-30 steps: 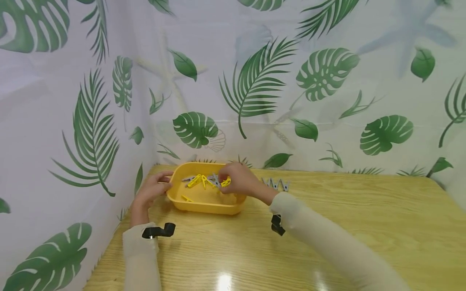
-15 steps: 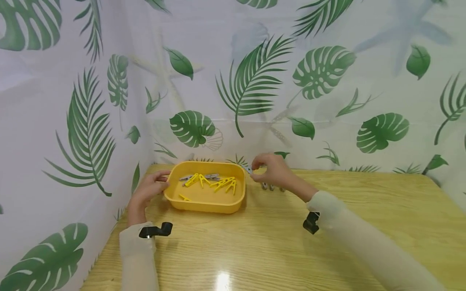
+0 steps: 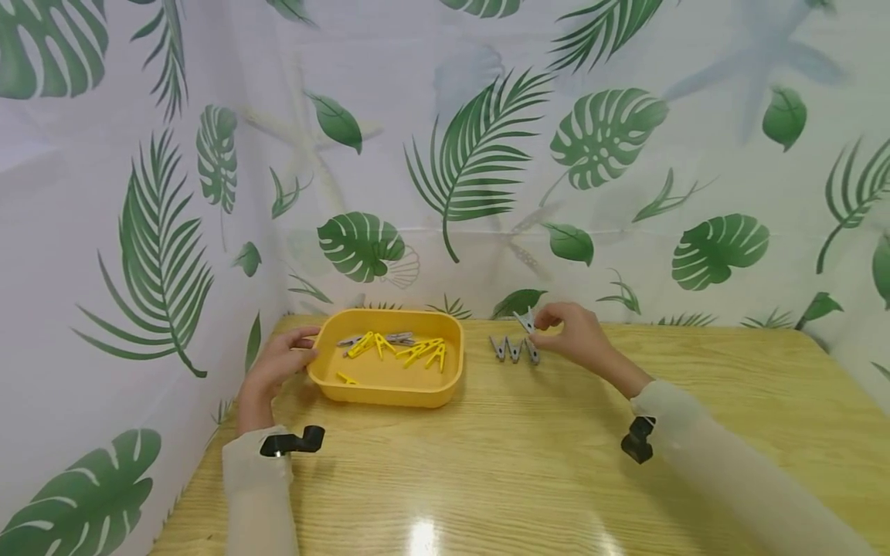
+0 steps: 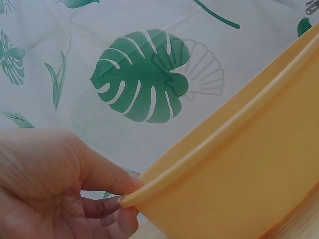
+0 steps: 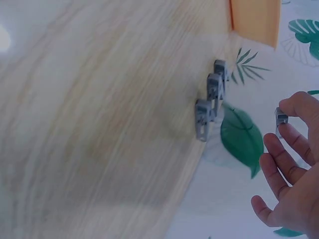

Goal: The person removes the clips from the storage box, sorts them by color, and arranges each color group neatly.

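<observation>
A yellow tray (image 3: 389, 386) stands at the back left of the wooden table and holds several yellow clothespins (image 3: 420, 351) and grey ones (image 3: 398, 337). My left hand (image 3: 278, 363) grips the tray's left rim (image 4: 199, 154), thumb on top and fingers beneath. My right hand (image 3: 573, 336) pinches a grey clothespin (image 3: 524, 320) (image 5: 280, 119) just above the table. Right beside it, three grey clothespins (image 3: 513, 349) (image 5: 209, 97) lie in a row on the table, to the right of the tray.
Leaf-print curtains (image 3: 487, 154) close off the back and left sides right behind the tray. The wooden table (image 3: 528, 479) stretches toward me and to the right.
My right hand lifted a grey clothespin out of the tray and carried it right, to just above the row of grey pins. The left hand stayed on the rim.
</observation>
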The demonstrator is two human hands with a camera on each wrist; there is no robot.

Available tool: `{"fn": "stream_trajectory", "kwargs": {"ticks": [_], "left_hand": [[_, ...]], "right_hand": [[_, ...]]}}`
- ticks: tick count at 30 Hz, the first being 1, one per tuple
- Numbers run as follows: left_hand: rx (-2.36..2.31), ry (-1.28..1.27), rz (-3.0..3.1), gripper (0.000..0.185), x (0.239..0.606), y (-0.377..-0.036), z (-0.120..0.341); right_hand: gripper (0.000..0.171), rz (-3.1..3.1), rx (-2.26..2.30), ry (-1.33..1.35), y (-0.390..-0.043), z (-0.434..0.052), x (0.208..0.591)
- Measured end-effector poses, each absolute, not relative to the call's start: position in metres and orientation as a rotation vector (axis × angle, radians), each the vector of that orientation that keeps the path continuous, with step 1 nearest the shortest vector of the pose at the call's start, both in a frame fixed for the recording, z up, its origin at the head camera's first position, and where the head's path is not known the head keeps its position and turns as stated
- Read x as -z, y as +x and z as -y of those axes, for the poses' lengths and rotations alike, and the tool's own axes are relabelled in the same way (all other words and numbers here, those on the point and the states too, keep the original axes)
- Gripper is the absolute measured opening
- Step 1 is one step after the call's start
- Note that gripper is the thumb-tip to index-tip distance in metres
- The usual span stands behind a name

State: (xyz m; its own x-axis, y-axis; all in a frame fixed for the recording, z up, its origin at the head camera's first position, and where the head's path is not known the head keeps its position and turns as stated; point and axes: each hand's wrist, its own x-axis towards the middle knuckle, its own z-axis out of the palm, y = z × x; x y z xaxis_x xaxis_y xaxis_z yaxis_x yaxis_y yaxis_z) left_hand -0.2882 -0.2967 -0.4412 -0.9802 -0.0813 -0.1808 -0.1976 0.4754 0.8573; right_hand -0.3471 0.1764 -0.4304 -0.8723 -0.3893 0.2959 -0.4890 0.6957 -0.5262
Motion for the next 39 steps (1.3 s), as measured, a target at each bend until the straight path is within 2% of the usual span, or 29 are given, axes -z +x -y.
{"fn": "stream_trajectory", "kwargs": {"ticks": [17,39], "left_hand": [[-1.516,-0.239,-2.601,0.053,0.442,-0.287,0.3],[-1.507,-0.267,-2.606,0.053,0.442,-0.287,0.298]], "right_hand": [[0.01,2.857,-0.814,0.55,-0.345,-0.214,0.461],[0.014,2.934,-0.688,0.51,-0.342,-0.207,0.47]]}}
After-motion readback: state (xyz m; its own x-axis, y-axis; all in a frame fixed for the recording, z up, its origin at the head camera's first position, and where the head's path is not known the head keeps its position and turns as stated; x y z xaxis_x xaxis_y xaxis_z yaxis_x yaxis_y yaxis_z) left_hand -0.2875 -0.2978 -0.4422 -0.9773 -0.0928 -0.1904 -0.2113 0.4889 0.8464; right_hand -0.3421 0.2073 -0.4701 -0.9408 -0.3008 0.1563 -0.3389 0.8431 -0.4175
